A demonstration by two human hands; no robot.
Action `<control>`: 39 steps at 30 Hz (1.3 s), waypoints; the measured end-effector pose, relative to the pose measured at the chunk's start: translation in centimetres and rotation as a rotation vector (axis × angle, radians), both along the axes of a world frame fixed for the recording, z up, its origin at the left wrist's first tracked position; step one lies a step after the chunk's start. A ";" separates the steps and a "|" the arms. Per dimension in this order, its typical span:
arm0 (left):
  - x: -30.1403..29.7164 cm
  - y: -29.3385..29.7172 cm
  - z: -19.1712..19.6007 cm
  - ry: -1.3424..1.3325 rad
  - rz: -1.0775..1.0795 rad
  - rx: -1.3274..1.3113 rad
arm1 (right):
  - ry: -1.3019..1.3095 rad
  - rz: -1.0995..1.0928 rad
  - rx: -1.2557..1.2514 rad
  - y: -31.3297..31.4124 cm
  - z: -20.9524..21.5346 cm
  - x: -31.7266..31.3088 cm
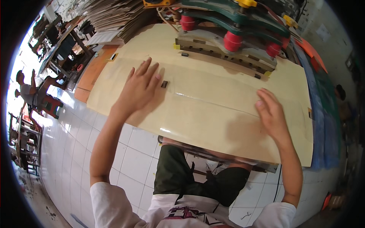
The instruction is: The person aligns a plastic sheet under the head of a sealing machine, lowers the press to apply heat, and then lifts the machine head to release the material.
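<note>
A large cream sheet [197,123] covers the worktable in front of me, with what looks like clear plastic film [213,102] on it, its edge catching the light. My left hand [140,85] is over the sheet's left part, fingers stretched out and holding nothing. Close to its thumb is a small dark block [164,84]. Over the right part is my right hand [272,114], its fingers extended and slightly bent, with nothing visible in it. Whether either palm touches the surface I cannot tell. Beyond both hands is a green machine [220,21] with a long metal bar [224,55].
Red cylindrical parts [232,41] and yellow knobs [247,3] are on the machine. A tall stack of cardboard sheets [114,19] rises at the far left. Blue plastic sheeting [325,125] hangs along the right edge. A seated person [32,89] is off to the left.
</note>
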State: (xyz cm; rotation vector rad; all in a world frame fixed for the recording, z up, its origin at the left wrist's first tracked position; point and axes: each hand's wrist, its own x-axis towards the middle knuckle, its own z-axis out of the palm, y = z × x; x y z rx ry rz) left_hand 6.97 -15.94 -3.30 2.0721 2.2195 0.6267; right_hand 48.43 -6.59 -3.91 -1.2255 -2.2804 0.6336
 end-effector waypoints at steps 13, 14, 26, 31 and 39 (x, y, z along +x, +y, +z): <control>-6.1 5.2 -2.3 0.192 0.098 -0.231 | -0.519 -0.455 0.091 6.2 -2.2 7.7; -6.1 5.7 -2.1 0.205 0.104 -0.243 | -0.514 -0.452 0.087 6.6 -2.1 7.5; -4.9 13.2 -1.0 0.337 -0.067 -0.205 | -0.082 -0.282 -0.092 11.4 -2.4 11.0; -3.4 12.4 -3.4 0.109 0.155 -0.106 | -0.379 -0.328 0.049 8.4 -0.6 8.4; -3.3 12.8 -3.8 0.151 0.177 -0.069 | -0.493 -0.367 0.097 8.3 -0.8 8.4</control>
